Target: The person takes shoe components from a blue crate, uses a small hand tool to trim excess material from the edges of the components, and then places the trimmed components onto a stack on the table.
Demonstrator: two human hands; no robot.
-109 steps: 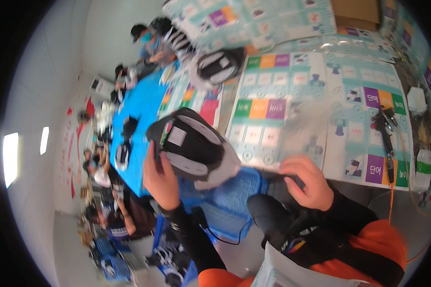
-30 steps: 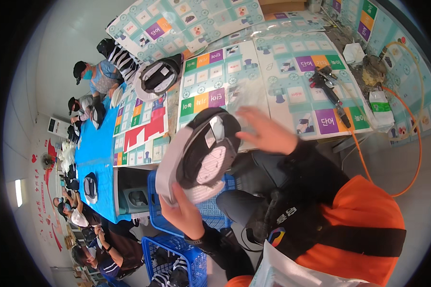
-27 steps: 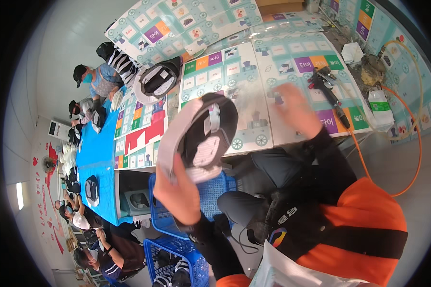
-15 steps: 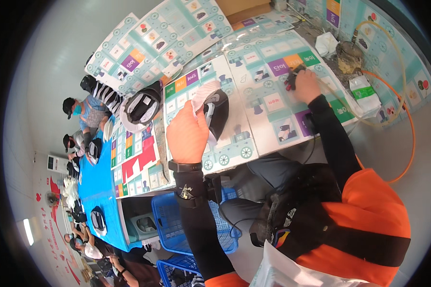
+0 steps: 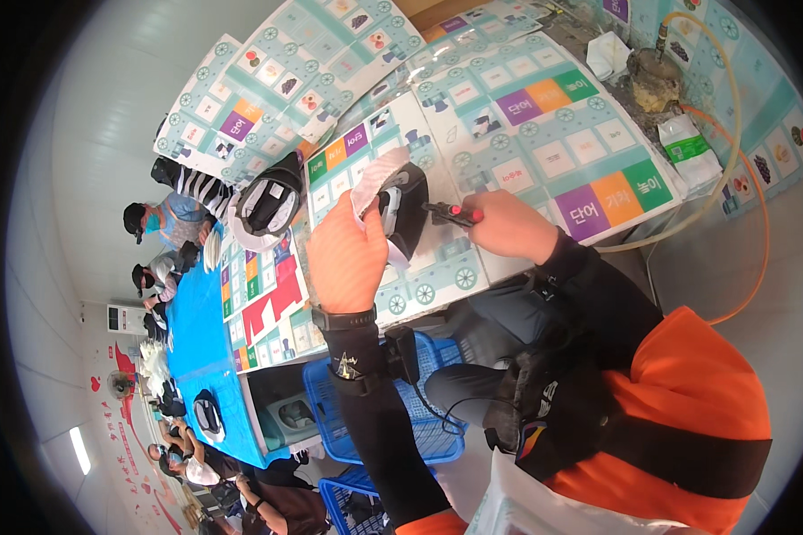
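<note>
In my left hand (image 5: 343, 259) is a black cap (image 5: 409, 209) with a pale pink-and-white brim, its hollow side turned up above the patterned tabletop (image 5: 509, 254). The thumb and fingers pinch the brim. Just right of the cap, my right hand (image 5: 513, 227) is closed around a black-and-red air gun (image 5: 451, 214). Its nozzle points left at the cap, with a small gap between them. A yellowish hose (image 5: 638, 242) comes from beside my right wrist. My fingers hide much of the gun's body.
Another dark cap with a white brim (image 5: 270, 203) lies left of my left hand. Patterned boards (image 5: 285, 80) stand at the back. A white-and-green packet (image 5: 690, 147) sits at the right edge. Blue baskets (image 5: 330, 428) are below. Several people work along a blue-covered table (image 5: 196, 330).
My right hand has come down and left with the air gun, from the far right of the tabletop to beside the cap. My left hand still holds the cap. The view has shifted slightly.
</note>
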